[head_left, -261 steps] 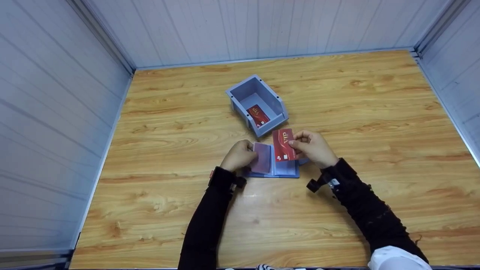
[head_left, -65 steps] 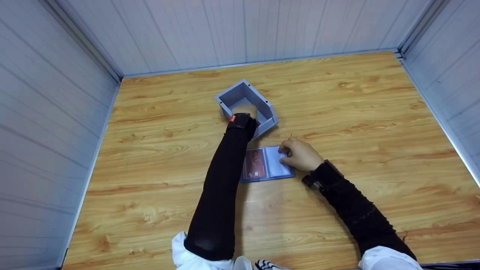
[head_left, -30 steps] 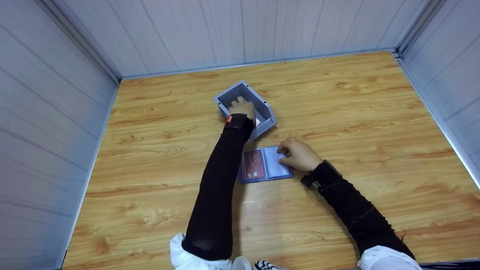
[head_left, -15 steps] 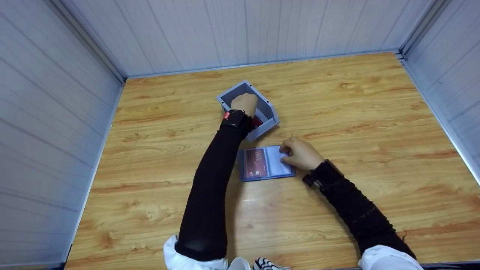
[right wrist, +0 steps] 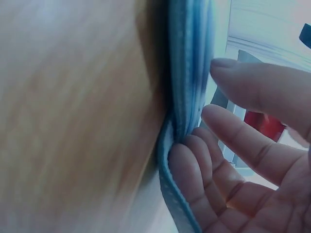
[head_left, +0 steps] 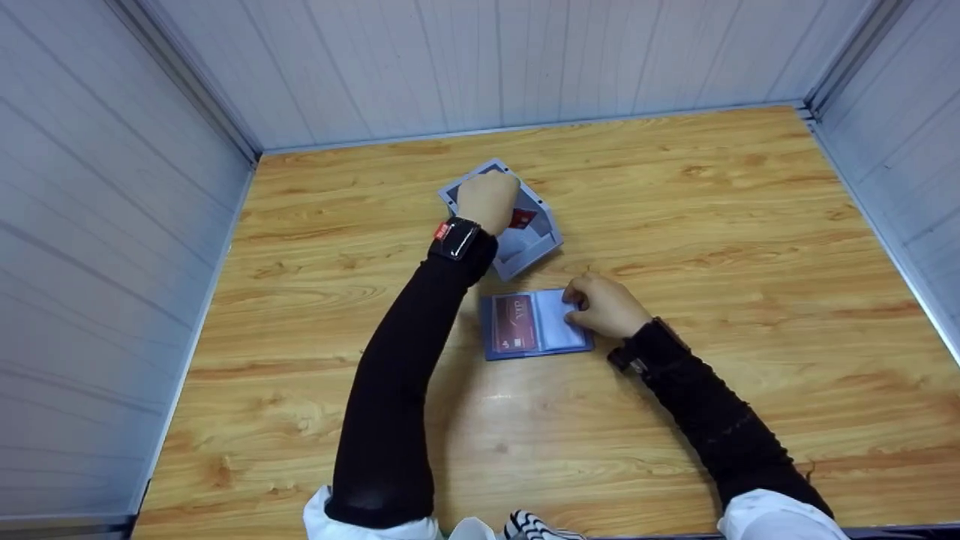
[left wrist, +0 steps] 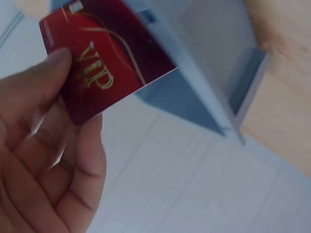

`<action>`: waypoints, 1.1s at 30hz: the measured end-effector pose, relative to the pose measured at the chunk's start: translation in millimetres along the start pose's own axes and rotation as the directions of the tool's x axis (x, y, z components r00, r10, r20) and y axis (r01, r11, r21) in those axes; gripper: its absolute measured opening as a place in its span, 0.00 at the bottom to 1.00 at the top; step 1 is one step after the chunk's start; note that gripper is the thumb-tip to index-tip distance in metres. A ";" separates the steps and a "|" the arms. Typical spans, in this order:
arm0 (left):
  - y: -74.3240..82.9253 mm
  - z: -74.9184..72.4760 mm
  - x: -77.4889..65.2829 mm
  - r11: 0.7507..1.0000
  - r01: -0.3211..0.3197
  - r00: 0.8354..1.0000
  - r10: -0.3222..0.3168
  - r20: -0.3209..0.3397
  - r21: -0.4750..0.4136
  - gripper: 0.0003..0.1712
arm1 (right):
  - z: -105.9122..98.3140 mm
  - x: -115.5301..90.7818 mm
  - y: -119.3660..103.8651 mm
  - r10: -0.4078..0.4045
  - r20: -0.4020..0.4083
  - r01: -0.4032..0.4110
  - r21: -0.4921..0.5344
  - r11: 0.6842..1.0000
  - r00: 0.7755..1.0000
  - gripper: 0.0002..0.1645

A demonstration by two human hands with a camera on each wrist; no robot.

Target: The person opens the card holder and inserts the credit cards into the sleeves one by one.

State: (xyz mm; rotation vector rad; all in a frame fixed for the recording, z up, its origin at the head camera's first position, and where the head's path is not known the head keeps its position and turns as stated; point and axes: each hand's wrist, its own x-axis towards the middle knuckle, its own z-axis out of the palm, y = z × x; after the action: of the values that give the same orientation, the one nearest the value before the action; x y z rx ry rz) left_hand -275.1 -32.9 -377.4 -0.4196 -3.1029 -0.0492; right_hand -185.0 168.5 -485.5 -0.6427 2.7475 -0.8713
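My left hand is over the grey bin and pinches a red VIP card between thumb and fingers. The head view shows only a corner of that card beside the hand. In front of the bin, a blue card holder lies spread on the table, with another VIP card under its clear left-hand sleeve. My right hand holds the holder's right edge. Seen from the right wrist, the thumb is at the sleeves' upper face, and curled fingers sit at their edge beside a blue strap.
The wooden table extends around the bin and holder. White panel walls border it at the back and both sides. The bin stands just behind the card holder, angled, with its low front lip toward the holder.
Earlier my right hand held a VIP card over the holder, whose left sleeve now shows one. My left hand then went into the bin and has come up with a card; my right stays put lately.
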 end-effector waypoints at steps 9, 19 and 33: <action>-1.6 -7.4 -37.6 0.934 -0.055 0.989 0.003 -0.146 -0.354 0.08 | 0.1 0.1 -1.0 -0.010 0.001 0.010 -0.001 1.000 1.000 0.16; 2.3 17.1 -79.5 0.695 -0.042 0.999 0.010 -0.049 -0.717 0.28 | -2.6 -2.1 1.3 0.015 0.018 -0.015 0.018 1.000 1.000 0.15; -1.3 62.7 -106.4 0.392 0.186 0.978 0.019 0.210 -0.901 0.08 | -1.9 -3.1 1.9 0.049 0.030 -0.050 0.049 0.998 0.998 0.15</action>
State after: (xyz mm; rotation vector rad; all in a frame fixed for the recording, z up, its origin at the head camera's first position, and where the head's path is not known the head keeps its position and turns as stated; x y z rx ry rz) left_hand -173.2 -60.3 -441.6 -0.2298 -2.8817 -1.9154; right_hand -183.4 172.2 -484.9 -0.5711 2.6951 -0.9090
